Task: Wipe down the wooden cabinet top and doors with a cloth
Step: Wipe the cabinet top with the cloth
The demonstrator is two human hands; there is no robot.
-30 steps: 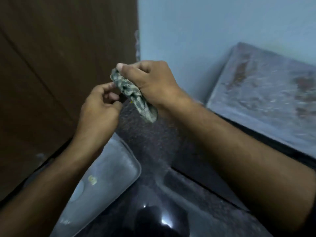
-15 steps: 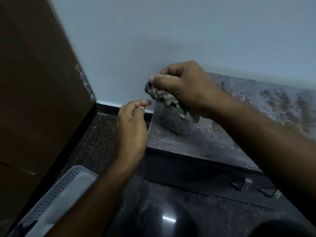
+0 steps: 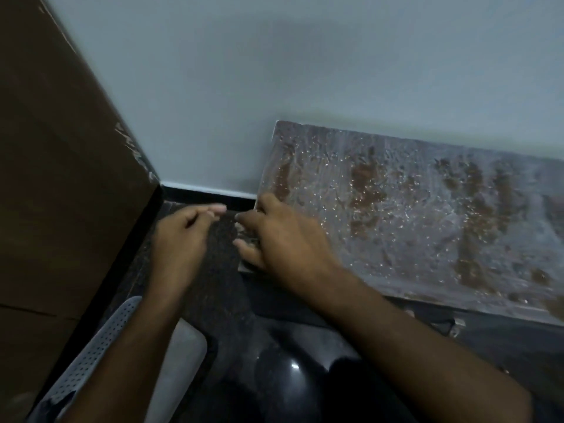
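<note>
Our right hand (image 3: pixel 283 239) has dropped onto the dusty, brown-streaked wooden cabinet top (image 3: pixel 412 215) at its left corner, probably pressing the hidden cloth; wiping begins. Left hand (image 3: pixel 183 236) hovers released.

Cabinet top (image 3: pixel 412 215): right half of scene, far edge against the wall (image 3: pixel 274 71). Right hand (image 3: pixel 283 239): on the cabinet top's near-left corner. Left hand (image 3: pixel 183 236): just left of the right hand, over the floor (image 3: pixel 225 288). Wooden panel (image 3: pixel 61 163): far left, meeting the wall. Perforated basket (image 3: pixel 100 352): near left, on the floor beside the panel.
</note>
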